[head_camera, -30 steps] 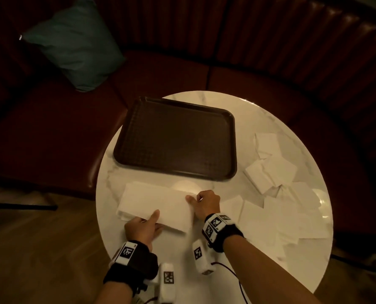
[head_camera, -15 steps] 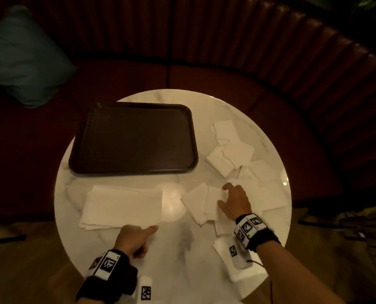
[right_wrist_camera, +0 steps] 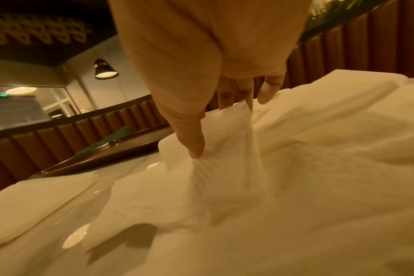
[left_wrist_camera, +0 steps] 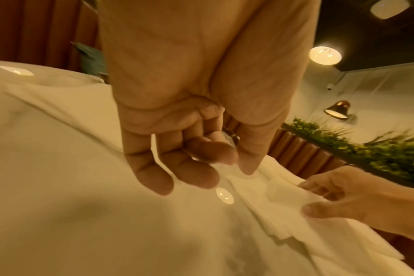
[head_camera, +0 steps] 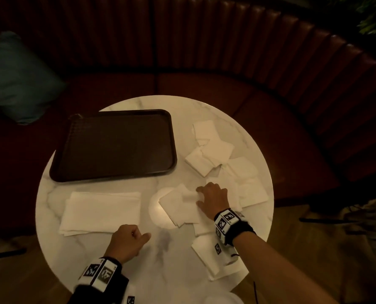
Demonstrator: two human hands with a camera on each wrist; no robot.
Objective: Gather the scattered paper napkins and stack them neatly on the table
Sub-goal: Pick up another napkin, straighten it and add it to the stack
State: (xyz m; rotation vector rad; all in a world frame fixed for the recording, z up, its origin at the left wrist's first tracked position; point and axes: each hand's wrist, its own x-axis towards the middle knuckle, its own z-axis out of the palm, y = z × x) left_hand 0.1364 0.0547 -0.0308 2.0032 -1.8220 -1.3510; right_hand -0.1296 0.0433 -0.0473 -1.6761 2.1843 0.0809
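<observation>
A tidy stack of white napkins (head_camera: 101, 211) lies at the front left of the round marble table (head_camera: 171, 270). Loose napkins (head_camera: 215, 150) are strewn over the right side. My right hand (head_camera: 199, 195) pinches the raised edge of one loose napkin (head_camera: 178, 205) near the table's middle; in the right wrist view the thumb (right_wrist_camera: 196, 147) is in front of that napkin (right_wrist_camera: 225, 149) and the fingers behind it. My left hand (head_camera: 136, 235) rests on the bare table just right of the stack's near corner, fingers curled (left_wrist_camera: 191, 168), holding nothing.
A dark brown tray (head_camera: 116, 145) takes up the back left of the table. More napkins (head_camera: 217, 260) lie under my right wrist at the front right edge. A dark red curved bench wraps behind the table, with a teal cushion (head_camera: 13, 77) at the left.
My right hand left the stack, went right to the loose napkins and took hold of one. My left hand drew back from the stack and curled its pointing finger in.
</observation>
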